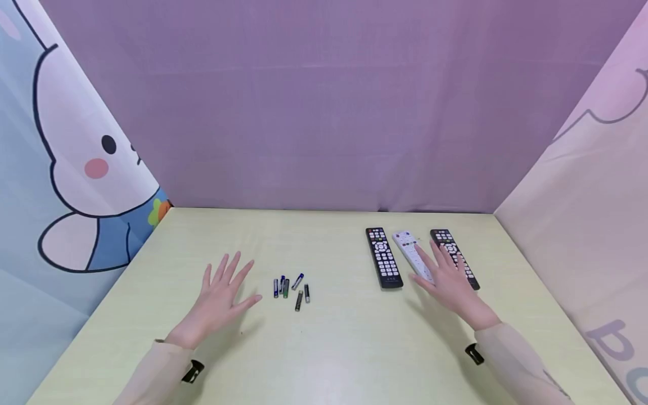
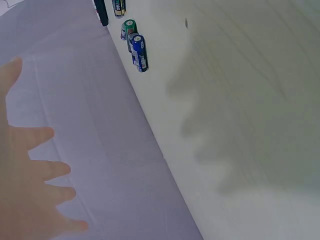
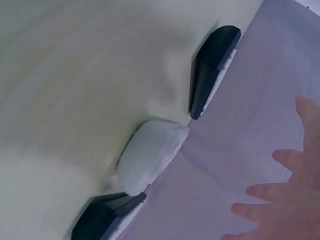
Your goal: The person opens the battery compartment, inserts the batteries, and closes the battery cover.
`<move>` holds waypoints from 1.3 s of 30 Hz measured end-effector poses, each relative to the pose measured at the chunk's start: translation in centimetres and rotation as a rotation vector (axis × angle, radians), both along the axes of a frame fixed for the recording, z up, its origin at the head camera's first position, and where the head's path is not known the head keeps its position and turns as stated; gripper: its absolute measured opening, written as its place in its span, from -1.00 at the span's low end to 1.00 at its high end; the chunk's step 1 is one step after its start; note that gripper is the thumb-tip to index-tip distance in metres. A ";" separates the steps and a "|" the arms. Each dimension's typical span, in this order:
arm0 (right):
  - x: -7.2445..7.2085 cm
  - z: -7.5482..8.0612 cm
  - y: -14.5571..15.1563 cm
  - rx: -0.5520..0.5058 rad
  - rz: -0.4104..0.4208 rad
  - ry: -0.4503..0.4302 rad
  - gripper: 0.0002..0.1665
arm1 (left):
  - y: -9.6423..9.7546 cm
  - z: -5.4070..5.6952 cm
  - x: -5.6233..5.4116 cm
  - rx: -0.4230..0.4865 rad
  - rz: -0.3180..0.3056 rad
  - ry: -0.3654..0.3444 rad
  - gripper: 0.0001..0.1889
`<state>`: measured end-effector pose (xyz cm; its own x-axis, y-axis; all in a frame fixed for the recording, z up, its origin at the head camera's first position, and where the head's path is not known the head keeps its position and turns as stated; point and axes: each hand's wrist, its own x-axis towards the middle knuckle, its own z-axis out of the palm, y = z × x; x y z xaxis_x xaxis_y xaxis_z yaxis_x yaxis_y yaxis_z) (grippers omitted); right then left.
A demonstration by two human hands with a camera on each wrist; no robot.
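My left hand (image 1: 216, 306) hovers over the table with fingers spread, holding nothing, its shadow on the wood in the left wrist view. Right of it lie several small batteries: a green one (image 1: 286, 288), blue-and-silver ones (image 1: 297, 281) and dark ones (image 1: 298, 301). Also spread and holding nothing, my right hand (image 1: 449, 286) is above the remotes, overlapping two of them in the head view. One black remote (image 1: 383, 259) lies left of a white remote (image 1: 409, 250); another black remote (image 1: 468, 273) lies to the right. The hand partly hides the white and right-hand remotes.
The light wood table (image 1: 334, 349) ends at a purple cloth wall (image 1: 324, 112) behind. A cartoon-printed cloth (image 1: 76, 185) stands along the left side and a pale printed cloth (image 1: 582, 225) along the right.
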<state>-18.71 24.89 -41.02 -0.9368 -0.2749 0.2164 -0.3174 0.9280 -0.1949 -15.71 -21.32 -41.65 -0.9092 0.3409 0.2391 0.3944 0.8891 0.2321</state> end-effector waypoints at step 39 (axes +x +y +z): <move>-8.2 -2.0 -5.5 -0.400 -0.044 -0.279 -0.36 | 1.2 -0.6 0.7 0.103 -0.146 0.217 -0.75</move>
<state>-26.92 19.39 -43.04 -0.9829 -0.1806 0.0365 -0.1649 0.7743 -0.6109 -15.02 -20.14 -42.28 -0.7759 0.4280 0.4635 0.5669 0.7954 0.2145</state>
